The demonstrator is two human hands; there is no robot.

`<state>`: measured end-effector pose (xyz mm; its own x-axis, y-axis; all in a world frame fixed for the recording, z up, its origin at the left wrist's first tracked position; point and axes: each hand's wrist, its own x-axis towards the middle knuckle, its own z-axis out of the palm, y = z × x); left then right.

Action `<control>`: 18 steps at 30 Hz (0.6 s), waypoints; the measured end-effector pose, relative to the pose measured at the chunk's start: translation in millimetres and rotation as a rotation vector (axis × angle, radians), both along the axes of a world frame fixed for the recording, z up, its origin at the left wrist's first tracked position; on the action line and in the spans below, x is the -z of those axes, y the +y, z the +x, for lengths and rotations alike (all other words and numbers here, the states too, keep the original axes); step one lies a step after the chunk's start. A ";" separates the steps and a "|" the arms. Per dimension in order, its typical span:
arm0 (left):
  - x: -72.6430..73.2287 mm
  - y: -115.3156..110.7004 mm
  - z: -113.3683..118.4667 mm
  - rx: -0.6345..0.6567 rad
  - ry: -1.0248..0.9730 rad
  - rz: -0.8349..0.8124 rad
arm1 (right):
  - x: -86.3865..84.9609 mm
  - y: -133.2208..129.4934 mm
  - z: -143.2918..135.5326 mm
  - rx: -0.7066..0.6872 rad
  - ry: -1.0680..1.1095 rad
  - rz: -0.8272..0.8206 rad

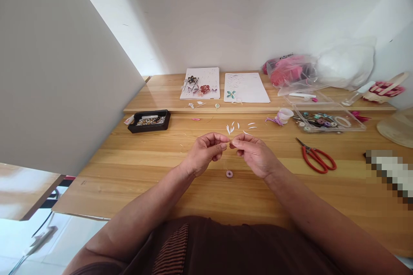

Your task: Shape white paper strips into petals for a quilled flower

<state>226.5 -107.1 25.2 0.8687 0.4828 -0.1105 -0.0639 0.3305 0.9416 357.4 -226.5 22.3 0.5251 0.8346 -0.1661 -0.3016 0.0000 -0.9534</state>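
Note:
My left hand (209, 149) and my right hand (253, 152) meet over the middle of the table, thumbs and fingers pinched, fingertips almost touching. What they pinch is too small to make out. Just beyond the fingertips are several slim white petal-shaped pieces (232, 129); some lie apart on the wood, and I cannot tell whether the nearest ones touch my fingers. Below my hands lies a small mauve ring-shaped spool (229, 174), with a faint thread running up from it towards them. Red-handled pliers (314, 157) rest to the right of my right hand.
A black tray (149, 128) of beads stands left. At right are a clear plastic box (358, 126) of small parts and a white cup (285, 115) with purple ribbon. Papers (248, 92) with flower ornaments lie on the raised back ledge, beside plastic bags (345, 62).

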 end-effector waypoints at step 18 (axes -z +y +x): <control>2.4 -7.4 -0.7 -0.132 -0.049 -0.002 | -1.7 -0.9 0.2 -0.030 0.229 0.008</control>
